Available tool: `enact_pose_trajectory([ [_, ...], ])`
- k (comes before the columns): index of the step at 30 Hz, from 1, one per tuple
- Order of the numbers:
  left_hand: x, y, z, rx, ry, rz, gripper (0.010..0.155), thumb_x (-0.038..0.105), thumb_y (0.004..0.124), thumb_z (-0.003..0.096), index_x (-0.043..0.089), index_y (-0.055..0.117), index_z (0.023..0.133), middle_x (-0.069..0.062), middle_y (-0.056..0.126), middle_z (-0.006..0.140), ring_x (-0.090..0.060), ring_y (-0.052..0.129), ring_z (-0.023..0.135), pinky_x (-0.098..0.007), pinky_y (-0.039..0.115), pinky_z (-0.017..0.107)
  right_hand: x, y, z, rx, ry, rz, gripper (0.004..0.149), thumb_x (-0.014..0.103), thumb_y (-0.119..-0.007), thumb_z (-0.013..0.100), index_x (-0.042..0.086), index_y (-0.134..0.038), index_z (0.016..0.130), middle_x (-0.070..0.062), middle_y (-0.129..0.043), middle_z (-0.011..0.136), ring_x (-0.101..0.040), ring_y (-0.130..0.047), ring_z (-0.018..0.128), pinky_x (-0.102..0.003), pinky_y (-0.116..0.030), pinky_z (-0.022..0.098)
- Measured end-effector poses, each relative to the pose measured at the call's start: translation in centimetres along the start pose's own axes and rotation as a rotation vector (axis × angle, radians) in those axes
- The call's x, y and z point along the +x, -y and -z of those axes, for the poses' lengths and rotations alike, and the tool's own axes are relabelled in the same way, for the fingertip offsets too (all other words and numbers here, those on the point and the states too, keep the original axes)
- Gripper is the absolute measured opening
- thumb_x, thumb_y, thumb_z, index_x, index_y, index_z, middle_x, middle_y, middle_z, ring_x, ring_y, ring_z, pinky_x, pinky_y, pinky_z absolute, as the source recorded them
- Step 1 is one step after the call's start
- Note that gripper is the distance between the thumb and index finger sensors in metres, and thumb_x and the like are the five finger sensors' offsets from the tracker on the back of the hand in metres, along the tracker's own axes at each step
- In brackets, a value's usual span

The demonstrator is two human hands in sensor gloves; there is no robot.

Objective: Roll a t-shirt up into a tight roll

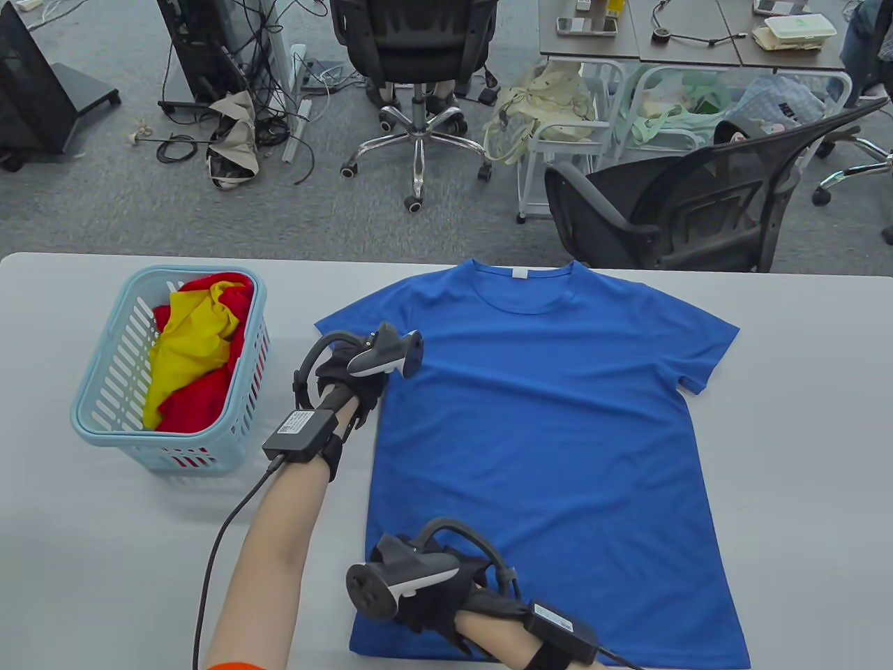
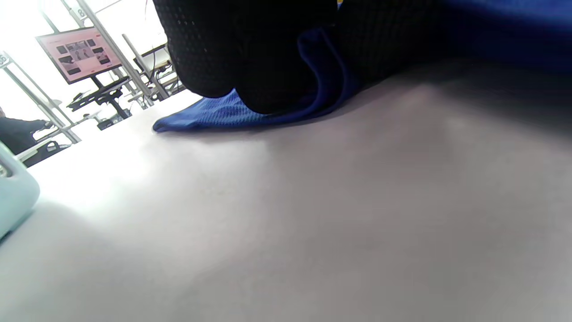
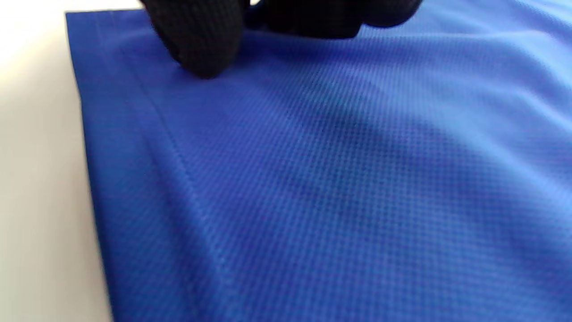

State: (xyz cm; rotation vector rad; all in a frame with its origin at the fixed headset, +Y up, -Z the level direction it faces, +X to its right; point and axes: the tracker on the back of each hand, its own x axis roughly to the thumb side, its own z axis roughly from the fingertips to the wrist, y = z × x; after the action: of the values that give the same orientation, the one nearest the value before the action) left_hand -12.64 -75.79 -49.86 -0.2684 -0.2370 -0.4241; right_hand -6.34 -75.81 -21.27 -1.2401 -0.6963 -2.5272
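A blue t-shirt (image 1: 551, 433) lies flat on the grey table (image 1: 802, 419), collar at the far edge. My left hand (image 1: 349, 377) is at the shirt's left sleeve. In the left wrist view its fingers (image 2: 250, 58) pinch a curled-up fold of the sleeve (image 2: 326, 89), and the sleeve tip (image 2: 201, 118) lies on the table. My right hand (image 1: 425, 593) is on the shirt's near left hem corner. In the right wrist view a fingertip (image 3: 196, 40) presses on the cloth (image 3: 339, 179), which lies flat. The other fingers are cut off at the top edge.
A light blue basket (image 1: 98, 412) with red and yellow clothes (image 1: 195, 349) stands on the table left of the shirt; its corner shows in the left wrist view (image 2: 13, 192). Office chairs (image 1: 698, 202) stand beyond the far edge.
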Motion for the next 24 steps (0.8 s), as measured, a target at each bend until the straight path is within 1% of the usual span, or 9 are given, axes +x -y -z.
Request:
enact_pose_trajectory([
  [3,0.6,-0.2,-0.1,0.019,0.015,0.036,0.042,0.041,0.070,0.0577,0.040,0.062,0.099,0.011,0.086,0.090,-0.010,0.094,0.073,-0.037,0.084,0.065,0.2,-0.1,-0.1,-0.003,0.002,0.005,0.042,0.033,-0.079,0.061,0.031,-0.064,0.100,-0.007,-0.059,0.107,-0.022,-0.076,0.082,-0.050,-0.063,0.067],
  [7,0.8,-0.1,-0.4,0.021,0.025,0.065,0.043,0.041,0.069,0.0581,0.036,0.063,0.100,0.011,0.087,0.088,-0.009,0.095,0.071,-0.037,0.085,0.064,-0.1,-0.3,-0.2,-0.029,0.016,0.032,0.040,0.033,-0.078,0.061,0.029,-0.065,0.099,-0.007,-0.062,0.104,-0.020,-0.078,0.078,-0.048,-0.065,0.066],
  [10,0.5,0.2,-0.7,0.031,-0.017,0.123,0.044,0.042,0.068,0.0585,0.033,0.063,0.101,0.010,0.087,0.088,-0.010,0.095,0.071,-0.037,0.085,0.064,-0.6,0.0,-0.3,-0.044,0.040,0.119,0.039,0.032,-0.077,0.062,0.027,-0.065,0.099,-0.008,-0.062,0.104,-0.020,-0.077,0.078,-0.048,-0.065,0.065],
  [11,0.1,0.3,-0.8,0.036,-0.042,0.161,0.044,0.042,0.067,0.0588,0.033,0.062,0.101,0.011,0.087,0.088,-0.009,0.095,0.071,-0.037,0.085,0.064,-0.7,0.4,-0.5,-0.061,0.047,0.139,0.039,0.033,-0.076,0.062,0.027,-0.064,0.100,-0.008,-0.062,0.104,-0.020,-0.077,0.078,-0.048,-0.065,0.065],
  [13,-1.0,0.1,-1.1,0.043,-0.096,0.181,0.044,0.042,0.066,0.0592,0.032,0.061,0.102,0.011,0.086,0.088,-0.009,0.095,0.072,-0.037,0.085,0.064,-0.8,1.3,-0.7,-0.098,0.063,0.173,0.039,0.033,-0.076,0.063,0.027,-0.064,0.100,-0.008,-0.063,0.104,-0.019,-0.078,0.078,-0.048,-0.065,0.065],
  [15,-2.6,-0.6,-1.9,0.051,-0.151,0.182,0.044,0.042,0.066,0.0597,0.032,0.061,0.103,0.010,0.085,0.089,-0.010,0.094,0.072,-0.037,0.085,0.064,-0.8,2.4,-0.7,-0.121,0.092,0.229,0.039,0.033,-0.076,0.063,0.027,-0.064,0.100,-0.008,-0.063,0.104,-0.019,-0.078,0.078,-0.048,-0.065,0.065],
  [19,-5.3,-2.1,-3.2,0.071,-0.242,0.195,0.044,0.042,0.065,0.0604,0.033,0.059,0.103,0.010,0.084,0.090,-0.010,0.093,0.073,-0.037,0.084,0.064,-0.7,4.9,-0.9,-0.191,0.139,0.280,0.039,0.033,-0.075,0.063,0.028,-0.063,0.100,-0.008,-0.062,0.104,-0.019,-0.078,0.078,-0.048,-0.065,0.065],
  [22,-6.9,-3.0,-3.7,0.083,-0.273,0.126,0.044,0.042,0.066,0.0603,0.033,0.059,0.103,0.010,0.084,0.090,-0.010,0.093,0.073,-0.037,0.084,0.065,-0.8,6.5,-1.6,-0.226,0.174,0.313,0.039,0.033,-0.075,0.063,0.028,-0.063,0.100,-0.008,-0.063,0.104,-0.019,-0.078,0.078,-0.047,-0.066,0.065],
  [24,-7.1,-4.0,-4.2,0.106,-0.267,0.084,0.044,0.042,0.066,0.0605,0.033,0.059,0.103,0.010,0.084,0.091,-0.010,0.093,0.074,-0.037,0.084,0.064,-1.3,7.2,-2.5,-0.251,0.190,0.336,0.039,0.033,-0.076,0.063,0.028,-0.064,0.100,-0.008,-0.063,0.104,-0.019,-0.079,0.078,-0.047,-0.067,0.064],
])
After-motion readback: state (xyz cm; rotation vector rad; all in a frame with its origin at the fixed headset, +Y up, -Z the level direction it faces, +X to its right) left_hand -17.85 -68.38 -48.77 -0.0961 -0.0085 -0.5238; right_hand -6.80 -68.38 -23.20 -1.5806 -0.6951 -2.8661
